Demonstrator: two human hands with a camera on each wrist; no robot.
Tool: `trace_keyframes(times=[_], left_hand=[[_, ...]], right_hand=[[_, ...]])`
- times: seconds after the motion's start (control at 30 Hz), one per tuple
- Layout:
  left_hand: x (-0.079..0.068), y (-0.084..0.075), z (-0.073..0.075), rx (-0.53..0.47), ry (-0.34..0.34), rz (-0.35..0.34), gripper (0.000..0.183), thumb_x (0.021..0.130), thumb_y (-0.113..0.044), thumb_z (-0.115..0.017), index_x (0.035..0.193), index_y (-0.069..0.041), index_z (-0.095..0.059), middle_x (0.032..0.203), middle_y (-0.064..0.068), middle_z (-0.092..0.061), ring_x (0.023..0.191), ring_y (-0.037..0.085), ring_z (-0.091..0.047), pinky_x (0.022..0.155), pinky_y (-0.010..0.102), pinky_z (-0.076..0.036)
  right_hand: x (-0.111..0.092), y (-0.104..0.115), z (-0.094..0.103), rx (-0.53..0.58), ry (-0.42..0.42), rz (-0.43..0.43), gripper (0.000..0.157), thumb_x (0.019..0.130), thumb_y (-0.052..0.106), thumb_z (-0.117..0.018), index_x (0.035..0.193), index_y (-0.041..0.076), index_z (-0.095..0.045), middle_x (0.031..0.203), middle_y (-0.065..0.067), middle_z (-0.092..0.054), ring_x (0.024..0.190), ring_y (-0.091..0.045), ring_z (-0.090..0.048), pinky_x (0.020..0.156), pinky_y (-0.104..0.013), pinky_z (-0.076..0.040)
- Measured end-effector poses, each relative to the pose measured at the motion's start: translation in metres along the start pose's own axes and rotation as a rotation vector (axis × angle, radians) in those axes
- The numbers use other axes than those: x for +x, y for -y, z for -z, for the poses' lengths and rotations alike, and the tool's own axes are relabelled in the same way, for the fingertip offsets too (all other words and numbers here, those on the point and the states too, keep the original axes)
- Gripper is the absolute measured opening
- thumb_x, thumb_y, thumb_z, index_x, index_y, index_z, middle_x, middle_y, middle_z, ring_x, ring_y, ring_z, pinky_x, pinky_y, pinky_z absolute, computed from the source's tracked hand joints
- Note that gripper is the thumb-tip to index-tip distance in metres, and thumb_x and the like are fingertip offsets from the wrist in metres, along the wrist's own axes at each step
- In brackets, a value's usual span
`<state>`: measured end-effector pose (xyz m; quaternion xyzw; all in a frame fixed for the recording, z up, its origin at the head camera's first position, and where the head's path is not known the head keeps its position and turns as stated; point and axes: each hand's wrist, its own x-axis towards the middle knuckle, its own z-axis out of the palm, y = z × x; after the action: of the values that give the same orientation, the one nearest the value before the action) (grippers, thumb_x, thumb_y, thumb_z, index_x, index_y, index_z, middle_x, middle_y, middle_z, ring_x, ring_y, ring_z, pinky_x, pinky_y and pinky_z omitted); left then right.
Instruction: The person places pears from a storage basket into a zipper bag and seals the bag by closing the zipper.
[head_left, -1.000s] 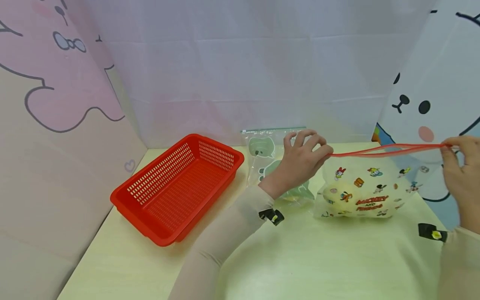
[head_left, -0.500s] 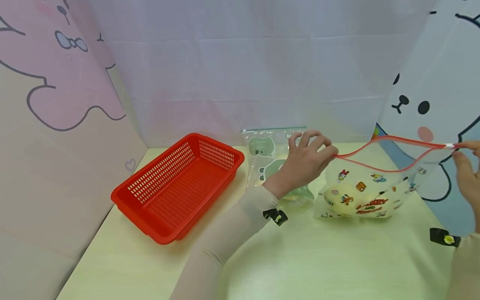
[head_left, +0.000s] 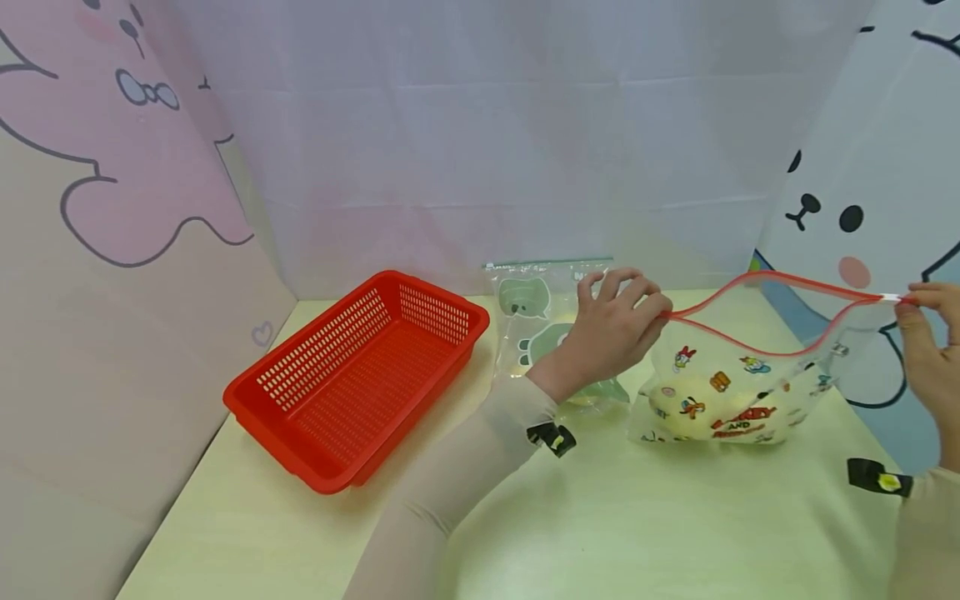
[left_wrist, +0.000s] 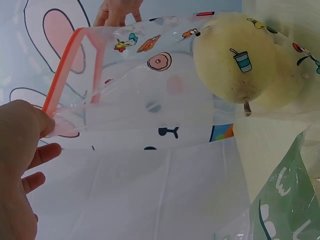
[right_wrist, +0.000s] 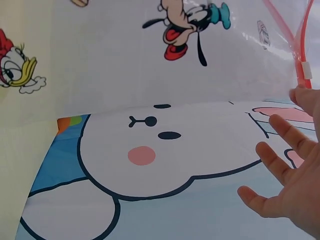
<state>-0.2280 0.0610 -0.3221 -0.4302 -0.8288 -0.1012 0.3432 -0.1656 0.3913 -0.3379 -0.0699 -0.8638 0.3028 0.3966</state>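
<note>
A clear zip bag (head_left: 720, 387) with cartoon prints and a red zip stands on the table at the right, its mouth gaping. Through its side in the left wrist view I see yellowish pears (left_wrist: 235, 60), one with a stem. My left hand (head_left: 611, 333) pinches the left end of the red zip (left_wrist: 62, 72) between thumb and finger. At the opposite end, beside the white slider (right_wrist: 306, 70), my right hand (head_left: 930, 350) pinches the top corner; its other fingers are spread.
A red plastic basket (head_left: 352, 450) sits on the left of the table. Behind my left hand lies a second clear zip bag (head_left: 525, 300) with green prints and a green zip, against the white curtain (head_left: 450, 150). A printed sheet (head_left: 862, 208) hangs on the right.
The bag's mouth, nearly closed a second ago, now gapes wide. The white slider shows at the right end. My right hand moved right, then slightly back left.
</note>
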Motion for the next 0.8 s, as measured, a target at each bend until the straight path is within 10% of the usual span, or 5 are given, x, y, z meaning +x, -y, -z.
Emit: trace_keyframes(times=[0.53,0.8], left_hand=[[0.05,-0.023,0.014,-0.02,0.018,0.01,0.032,0.098,-0.046,-0.053,0.121,-0.03,-0.069,0.118,-0.014,-0.065,0.121,0.013,-0.051,0.098,0.037,-0.034],[0.074,-0.056,0.012,0.101,0.094,-0.016,0.039,0.1,-0.054,-0.046,0.131,-0.037,-0.063,0.124,-0.019,-0.063,0.126,0.01,-0.05,0.1,0.036,-0.036]], right_hand=[[-0.006,0.012,0.0,-0.001,-0.005,0.022,0.025,0.104,0.003,-0.045,0.115,-0.017,-0.053,0.14,-0.028,-0.047,0.138,-0.038,-0.034,0.118,-0.043,-0.018],[-0.015,0.021,-0.002,0.047,0.0,0.182,0.025,0.101,0.004,-0.051,0.108,-0.019,-0.057,0.132,-0.033,-0.05,0.132,-0.043,-0.038,0.115,-0.044,-0.022]])
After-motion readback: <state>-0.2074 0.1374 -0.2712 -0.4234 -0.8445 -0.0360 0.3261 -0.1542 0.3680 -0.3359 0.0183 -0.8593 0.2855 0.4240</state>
